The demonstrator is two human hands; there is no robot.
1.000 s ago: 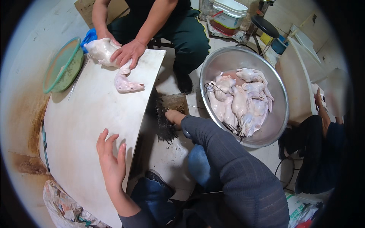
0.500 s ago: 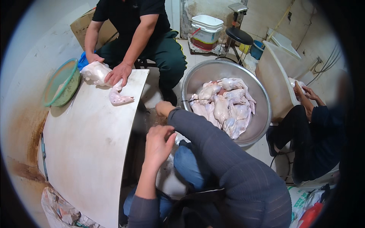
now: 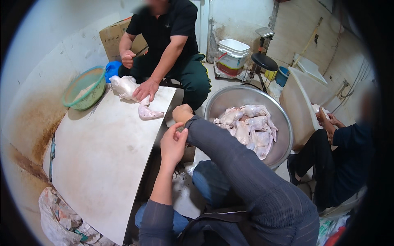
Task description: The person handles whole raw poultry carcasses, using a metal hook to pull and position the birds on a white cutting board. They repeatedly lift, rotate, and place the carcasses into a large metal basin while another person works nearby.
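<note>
As the left hand (image 3: 172,146) meets the right cuff (image 3: 190,121) — narrowed, grip unclear — right hand (image 3: 183,113) loosely fisted, counter (image 3: 106,164) alongside

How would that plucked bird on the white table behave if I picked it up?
The plucked bird would probably flop at the neck, which lies bent on the white table. Its bare skin looks glossy, so it may be slippery. The plump body suggests it could feel fairly weighty.

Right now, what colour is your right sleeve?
The right sleeve is dark grey, clearest in the head view.
</note>
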